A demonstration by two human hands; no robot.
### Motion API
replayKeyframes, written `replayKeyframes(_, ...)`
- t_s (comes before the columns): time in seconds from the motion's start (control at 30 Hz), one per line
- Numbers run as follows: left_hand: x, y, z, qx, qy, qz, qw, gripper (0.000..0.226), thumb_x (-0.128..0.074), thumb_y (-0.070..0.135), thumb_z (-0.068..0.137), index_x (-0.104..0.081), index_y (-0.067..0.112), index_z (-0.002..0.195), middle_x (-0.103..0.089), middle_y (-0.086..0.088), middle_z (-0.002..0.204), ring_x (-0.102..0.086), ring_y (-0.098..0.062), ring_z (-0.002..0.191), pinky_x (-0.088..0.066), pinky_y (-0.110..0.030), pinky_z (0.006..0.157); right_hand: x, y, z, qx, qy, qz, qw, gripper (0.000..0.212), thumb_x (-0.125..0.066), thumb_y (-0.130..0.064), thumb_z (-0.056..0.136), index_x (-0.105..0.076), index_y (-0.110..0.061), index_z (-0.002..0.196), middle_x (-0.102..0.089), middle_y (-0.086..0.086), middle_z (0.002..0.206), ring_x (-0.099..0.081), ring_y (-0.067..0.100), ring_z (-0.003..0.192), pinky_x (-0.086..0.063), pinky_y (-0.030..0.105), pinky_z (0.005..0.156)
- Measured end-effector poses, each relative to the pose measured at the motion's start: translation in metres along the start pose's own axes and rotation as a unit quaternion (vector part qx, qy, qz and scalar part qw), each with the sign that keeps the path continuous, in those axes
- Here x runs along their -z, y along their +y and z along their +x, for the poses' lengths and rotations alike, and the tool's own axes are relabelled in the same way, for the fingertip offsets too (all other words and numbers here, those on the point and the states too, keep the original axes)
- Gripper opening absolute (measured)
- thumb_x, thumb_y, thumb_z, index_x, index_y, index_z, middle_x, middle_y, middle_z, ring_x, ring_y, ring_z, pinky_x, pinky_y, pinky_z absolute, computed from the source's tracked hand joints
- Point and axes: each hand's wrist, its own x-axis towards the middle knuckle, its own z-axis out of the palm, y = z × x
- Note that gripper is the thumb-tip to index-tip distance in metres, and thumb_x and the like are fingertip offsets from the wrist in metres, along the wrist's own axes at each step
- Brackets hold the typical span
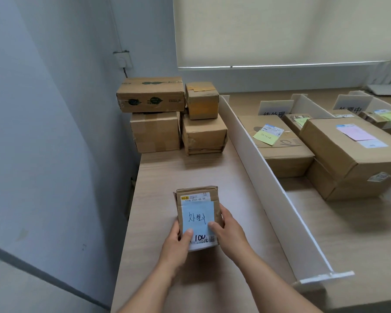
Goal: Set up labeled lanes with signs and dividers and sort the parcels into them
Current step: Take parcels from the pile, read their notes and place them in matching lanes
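A small cardboard parcel (198, 195) sits on the wooden table (167, 172) in front of me, with a blue handwritten note (198, 216) on its top. My left hand (175, 247) grips its left near corner, thumb on the note. My right hand (229, 231) grips the right side, thumb pressing the note's lower edge. A long white divider (257, 159) runs away to the right of the parcel. Beyond it stand two white signs (274, 108) (350, 105) with parcels in their lanes.
Several unsorted cardboard boxes (172, 114) are stacked at the table's far left corner against the wall. Right of the divider lie large parcels with sticky notes (278, 141) (352, 154). A second divider (309, 105) separates the lanes. The table's left edge meets a blue-grey wall.
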Motion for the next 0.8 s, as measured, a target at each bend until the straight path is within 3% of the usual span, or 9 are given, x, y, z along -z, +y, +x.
replayKeyframes(0.13, -0.004, 0.007, -0.013, -0.046, 0.015, 0.006, 0.999, 0.045, -0.047, 0.011, 0.096, -0.041, 0.029, 0.138, -0.064, 0.003, 0.116, -0.064, -0.007, 0.095, -0.050, -0.009, 0.068, 0.001, -0.003, -0.020, 0.015, 0.042, 0.021, 0.999, 0.057, -0.051, -0.019, 0.093, -0.031, -0.034, 0.143, -0.063, -0.006, 0.114, -0.064, 0.006, 0.090, -0.049, 0.016, 0.070)
replayKeyframes(0.23, -0.009, 0.020, -0.022, -0.094, 0.019, 0.011, 0.995, 0.049, -0.046, 0.013, 0.097, -0.036, 0.034, 0.140, -0.062, 0.006, 0.119, -0.062, -0.006, 0.097, -0.049, -0.014, 0.072, 0.013, -0.009, -0.031, 0.041, 0.063, 0.026, 0.997, 0.059, -0.052, -0.021, 0.093, -0.027, -0.038, 0.144, -0.063, -0.006, 0.114, -0.063, 0.003, 0.090, -0.047, 0.011, 0.061)
replayKeyframes(0.3, -0.015, 0.031, -0.027, -0.125, 0.023, 0.006, 0.992, 0.052, -0.047, 0.015, 0.097, -0.033, 0.036, 0.142, -0.060, 0.008, 0.120, -0.061, -0.005, 0.100, -0.047, -0.018, 0.078, 0.026, -0.014, -0.037, 0.065, 0.077, 0.021, 0.995, 0.061, -0.053, -0.021, 0.093, -0.025, -0.039, 0.145, -0.063, -0.006, 0.115, -0.062, 0.005, 0.093, -0.048, 0.011, 0.065)
replayKeyframes(0.43, -0.033, 0.061, -0.038, -0.181, 0.020, 0.016, 0.983, 0.055, -0.048, 0.020, 0.096, -0.028, 0.038, 0.145, -0.060, 0.007, 0.121, -0.060, -0.008, 0.102, -0.050, -0.028, 0.089, 0.057, -0.022, -0.048, 0.124, 0.129, 0.029, 0.983, 0.067, -0.055, -0.023, 0.092, -0.020, -0.039, 0.147, -0.062, -0.005, 0.119, -0.063, 0.010, 0.100, -0.055, 0.033, 0.084)
replayKeyframes(0.5, -0.049, 0.077, -0.046, -0.210, 0.018, 0.023, 0.977, 0.056, -0.048, 0.020, 0.096, -0.028, 0.039, 0.144, -0.059, 0.008, 0.121, -0.059, -0.008, 0.103, -0.050, -0.030, 0.091, 0.077, -0.023, -0.055, 0.148, 0.159, 0.037, 0.975, 0.070, -0.056, -0.023, 0.093, -0.017, -0.039, 0.148, -0.061, -0.005, 0.121, -0.062, 0.011, 0.101, -0.055, 0.036, 0.086)
replayKeyframes(0.7, -0.129, 0.111, -0.082, -0.277, -0.008, 0.014, 0.961, 0.065, -0.052, 0.013, 0.094, -0.024, 0.060, 0.130, -0.057, 0.011, 0.124, -0.058, -0.010, 0.110, -0.051, -0.035, 0.094, 0.166, 0.000, -0.090, 0.190, 0.233, -0.009, 0.954, 0.071, -0.056, -0.026, 0.094, -0.011, -0.037, 0.149, -0.062, 0.000, 0.116, -0.062, 0.015, 0.099, -0.055, 0.031, 0.084)
replayKeyframes(0.8, -0.188, 0.123, -0.103, -0.300, -0.031, 0.015, 0.953, 0.067, -0.054, 0.008, 0.093, -0.025, 0.057, 0.129, -0.056, 0.011, 0.123, -0.057, -0.011, 0.112, -0.052, -0.037, 0.093, 0.223, 0.027, -0.109, 0.190, 0.268, -0.037, 0.944, 0.072, -0.056, -0.028, 0.094, -0.008, -0.046, 0.144, -0.059, 0.000, 0.122, -0.060, 0.017, 0.105, -0.054, 0.033, 0.088)
